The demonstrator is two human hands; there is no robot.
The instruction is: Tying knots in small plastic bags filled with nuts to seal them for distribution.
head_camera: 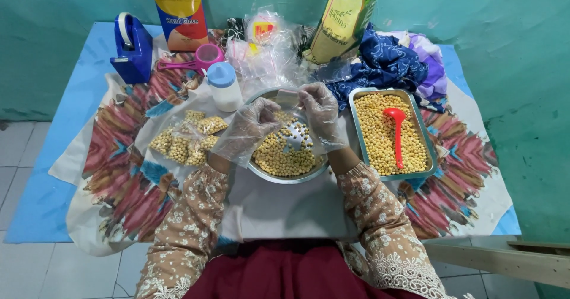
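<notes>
Both my hands wear loose clear plastic gloves. My left hand (252,127) and my right hand (320,112) meet over a round metal bowl (285,177) of yellow beans, and together they hold a small clear plastic bag (288,99) by its top. A metal scoop (295,137) lies on the beans in the bowl, below the bag. Several filled small bags of beans (184,141) lie to the left of the bowl.
A rectangular metal tray (356,124) of beans with a red spoon (396,133) sits right of the bowl. Behind are a white bottle with blue cap (224,86), pink cup (208,55), blue tape dispenser (132,46), glove box (181,11), empty bags (264,46), a yellow-green sack (341,20), blue cloth (386,64).
</notes>
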